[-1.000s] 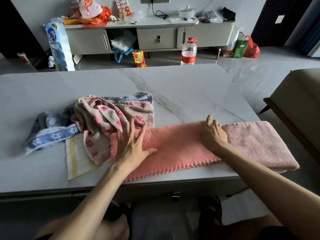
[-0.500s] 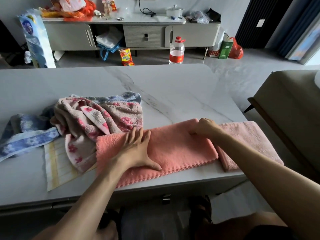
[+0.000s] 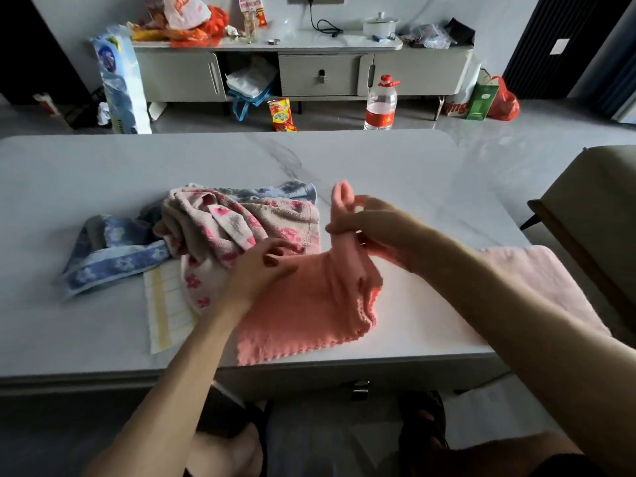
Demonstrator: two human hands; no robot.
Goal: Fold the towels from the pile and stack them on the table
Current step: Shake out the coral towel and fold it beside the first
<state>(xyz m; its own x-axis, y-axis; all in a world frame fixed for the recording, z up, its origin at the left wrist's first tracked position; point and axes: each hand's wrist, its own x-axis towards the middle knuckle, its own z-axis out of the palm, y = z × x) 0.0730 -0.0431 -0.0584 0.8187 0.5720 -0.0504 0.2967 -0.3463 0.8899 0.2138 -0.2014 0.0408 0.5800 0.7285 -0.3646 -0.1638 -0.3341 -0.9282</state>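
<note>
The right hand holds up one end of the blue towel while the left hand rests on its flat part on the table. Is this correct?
Not the blue towel: in the head view the right hand holds up one end of the coral towel while the left hand rests on its flat part on the table.

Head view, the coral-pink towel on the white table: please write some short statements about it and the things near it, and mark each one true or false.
1. The right hand grips one end of the coral-pink scalloped towel and holds it above the white marble table. True.
2. The left hand is in the air and touches nothing. False: it rests on the coral-pink scalloped towel.
3. A pale pink towel lies flat on the right side of the table. True.
4. The beige flowered towel is neatly folded. False: it lies crumpled in a heap.
</note>
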